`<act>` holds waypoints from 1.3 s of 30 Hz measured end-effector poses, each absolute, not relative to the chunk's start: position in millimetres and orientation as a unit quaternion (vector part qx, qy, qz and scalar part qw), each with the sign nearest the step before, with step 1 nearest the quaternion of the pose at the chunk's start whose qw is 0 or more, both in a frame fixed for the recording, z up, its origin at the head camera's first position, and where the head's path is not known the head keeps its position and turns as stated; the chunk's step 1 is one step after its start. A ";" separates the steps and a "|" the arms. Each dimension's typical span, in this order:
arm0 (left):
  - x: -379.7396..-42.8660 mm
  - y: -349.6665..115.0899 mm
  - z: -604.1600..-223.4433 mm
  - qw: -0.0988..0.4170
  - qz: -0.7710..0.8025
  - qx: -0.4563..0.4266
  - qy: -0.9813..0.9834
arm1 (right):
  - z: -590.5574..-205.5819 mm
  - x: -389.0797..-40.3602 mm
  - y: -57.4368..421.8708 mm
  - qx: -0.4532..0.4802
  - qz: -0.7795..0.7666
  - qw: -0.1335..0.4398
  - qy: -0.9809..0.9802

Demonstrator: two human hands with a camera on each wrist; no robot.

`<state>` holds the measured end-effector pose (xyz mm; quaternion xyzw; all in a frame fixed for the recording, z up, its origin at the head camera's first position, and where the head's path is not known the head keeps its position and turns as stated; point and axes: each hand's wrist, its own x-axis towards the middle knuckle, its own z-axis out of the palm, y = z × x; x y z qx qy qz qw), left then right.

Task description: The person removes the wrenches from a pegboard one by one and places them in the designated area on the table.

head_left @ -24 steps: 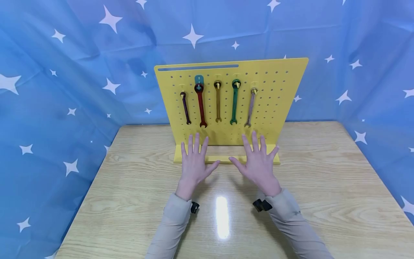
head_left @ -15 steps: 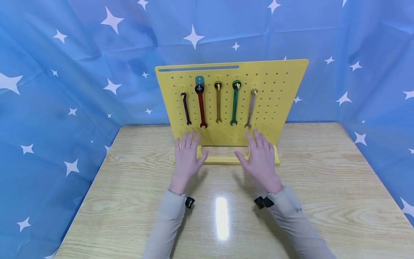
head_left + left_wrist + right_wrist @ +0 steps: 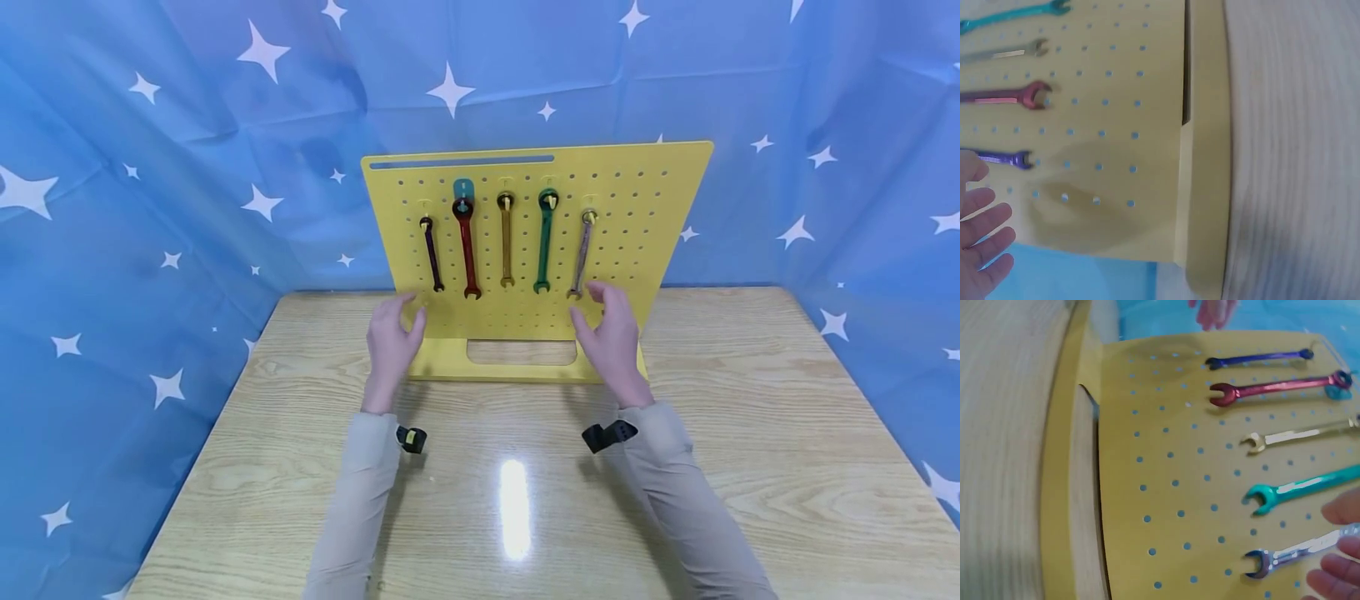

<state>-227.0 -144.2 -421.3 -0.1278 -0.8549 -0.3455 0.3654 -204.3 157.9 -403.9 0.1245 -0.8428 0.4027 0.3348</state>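
Observation:
Several combination wrenches hang on a yellow pegboard: a purple wrench (image 3: 432,254), a red wrench (image 3: 467,250), a gold wrench (image 3: 506,242), a green wrench (image 3: 545,242) and a silver wrench (image 3: 581,254). My left hand (image 3: 390,342) is at the board's lower left, thumb and fingers apart and bent, beside the purple wrench's lower end. In the left wrist view its thumb overlaps that wrench (image 3: 1007,157). My right hand (image 3: 611,342) is just below and right of the silver wrench. In the right wrist view its parted fingers lie around the silver wrench's shaft (image 3: 1304,551).
The yellow pegboard (image 3: 645,217) stands on a base with a cut-out slot, on a light wooden table (image 3: 765,417). A blue curtain with white stars (image 3: 787,125) surrounds the table behind and at the sides.
My left hand has moved left and up toward the purple wrench. My right hand has moved slightly up toward the silver wrench. Both hands' fingers went from spread straight to bent.

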 end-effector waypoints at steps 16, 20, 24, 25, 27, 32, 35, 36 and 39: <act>-260.8 -166.0 -401.7 0.223 -0.650 0.058 -0.724 | -386.1 -235.6 152.6 0.053 0.518 0.345 -0.781; -268.4 -170.8 -399.9 0.179 -0.675 0.071 -0.712 | -385.1 -240.2 151.0 0.051 0.510 0.357 -0.781; -276.7 -176.0 -400.1 0.151 -0.696 0.066 -0.699 | -383.2 -244.2 147.9 0.041 0.509 0.365 -0.779; -278.7 -177.2 -400.4 0.145 -0.703 0.063 -0.693 | -382.6 -245.3 146.8 0.038 0.511 0.367 -0.776; -282.5 -179.4 -400.7 0.134 -0.720 0.056 -0.679 | -381.5 -247.8 144.3 0.032 0.512 0.374 -0.772; -289.0 -183.0 -400.2 0.119 -0.743 0.042 -0.657 | -380.7 -254.7 138.2 0.014 0.506 0.393 -0.768; -291.1 -184.0 -398.5 0.109 -0.749 0.047 -0.651 | -380.4 -257.2 135.3 -0.005 0.499 0.396 -0.771; -291.6 -184.2 -397.7 0.106 -0.751 0.050 -0.649 | -380.3 -257.7 134.5 -0.013 0.495 0.395 -0.774; -293.3 -184.3 -393.6 0.097 -0.757 0.051 -0.644 | -379.3 -258.3 132.9 -0.027 0.485 0.395 -0.780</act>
